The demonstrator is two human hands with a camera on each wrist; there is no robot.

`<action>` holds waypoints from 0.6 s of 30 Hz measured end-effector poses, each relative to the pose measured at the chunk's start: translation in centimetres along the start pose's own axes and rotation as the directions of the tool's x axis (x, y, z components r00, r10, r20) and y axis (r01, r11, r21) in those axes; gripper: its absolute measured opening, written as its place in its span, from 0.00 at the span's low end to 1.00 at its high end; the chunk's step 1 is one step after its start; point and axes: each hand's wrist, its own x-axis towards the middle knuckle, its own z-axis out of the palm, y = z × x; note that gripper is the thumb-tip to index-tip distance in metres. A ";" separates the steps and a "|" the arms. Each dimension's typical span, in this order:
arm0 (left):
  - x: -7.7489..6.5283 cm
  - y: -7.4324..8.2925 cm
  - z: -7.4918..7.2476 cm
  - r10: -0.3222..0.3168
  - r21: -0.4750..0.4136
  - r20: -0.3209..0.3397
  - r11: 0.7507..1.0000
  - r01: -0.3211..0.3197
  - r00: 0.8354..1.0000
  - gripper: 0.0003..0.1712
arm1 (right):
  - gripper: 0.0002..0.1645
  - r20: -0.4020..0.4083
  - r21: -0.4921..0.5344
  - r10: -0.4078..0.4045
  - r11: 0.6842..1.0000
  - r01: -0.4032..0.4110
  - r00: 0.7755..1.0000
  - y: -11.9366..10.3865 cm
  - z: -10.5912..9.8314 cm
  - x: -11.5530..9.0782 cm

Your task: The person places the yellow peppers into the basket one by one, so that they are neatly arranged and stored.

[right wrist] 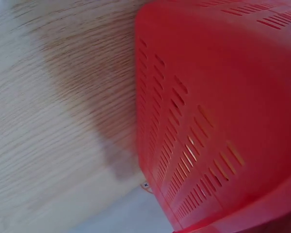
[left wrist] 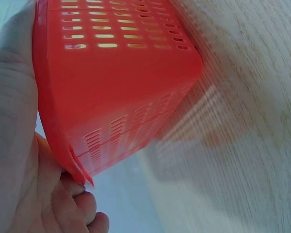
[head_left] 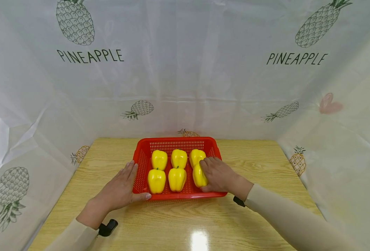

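A red plastic basket (head_left: 185, 196) with slotted walls holds several yellow bell peppers in two rows of three. My left hand (head_left: 119, 188) rests on its front left corner, fingers along the left rim and thumb along the front rim. In the left wrist view, the fingertips (left wrist: 87, 206) show just outside the rim. Inside the basket at the front right, my right hand (head_left: 217, 174) grips a yellow bell pepper (head_left: 199, 176) from its right side, partly covering it. Beside it in the front row sits another pepper (head_left: 177, 179). The right wrist view shows only the basket's outer wall (right wrist: 208, 73).
The basket stands on a light wood-grain table (head_left: 251, 160), near its back edge. White sheeting (head_left: 185, 76) printed with pineapples hangs behind the table and along both sides. A dark wrist-worn device (head_left: 108, 227) sits below the left wrist.
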 end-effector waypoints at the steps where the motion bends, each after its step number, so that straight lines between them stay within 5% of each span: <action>1: 0.0 0.0 0.0 0.000 0.000 0.000 1.000 0.000 1.000 0.76 | 0.48 0.000 -0.002 0.001 1.000 -0.001 1.000 0.0 0.1 0.0; 18: 0.1 0.1 0.1 -0.013 -0.002 0.001 1.000 0.013 1.000 0.76 | 0.52 0.125 -0.034 0.006 0.999 -0.002 0.992 -0.1 0.7 0.4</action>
